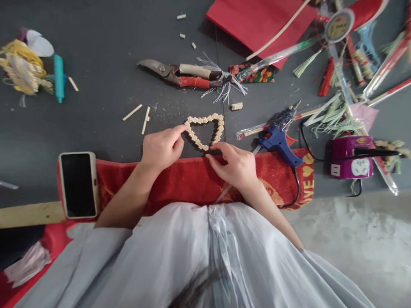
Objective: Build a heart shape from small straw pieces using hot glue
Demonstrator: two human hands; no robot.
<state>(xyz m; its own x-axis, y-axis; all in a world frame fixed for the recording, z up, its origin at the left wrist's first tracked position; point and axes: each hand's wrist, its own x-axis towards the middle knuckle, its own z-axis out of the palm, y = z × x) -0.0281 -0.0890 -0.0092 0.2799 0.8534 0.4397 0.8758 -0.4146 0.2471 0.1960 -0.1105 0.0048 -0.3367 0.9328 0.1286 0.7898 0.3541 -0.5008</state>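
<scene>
A heart-shaped outline (222, 124) made of small pale pieces, like short cut straws or sticks, lies flat on the dark grey table. At its upper left edge, the outstretched index fingertip of my left hand (162, 147) touches it while the other fingers curl under. My right hand (237, 166) is by the heart's bottom tip, thumb and index finger apart. Whether that index finger touches the heart I cannot tell. Right of my right hand rests a blue hot glue gun (277, 141) with a dirty nozzle. Pruning shears (195, 76) lie beyond the heart.
A red towel (187, 180) lines the near table edge, with a phone (78, 184) at its left. Loose stick pieces (132, 112) lie left of the heart. A purple power socket (351, 156), a red sheet (255, 20) and cluttered craft supplies occupy the right side.
</scene>
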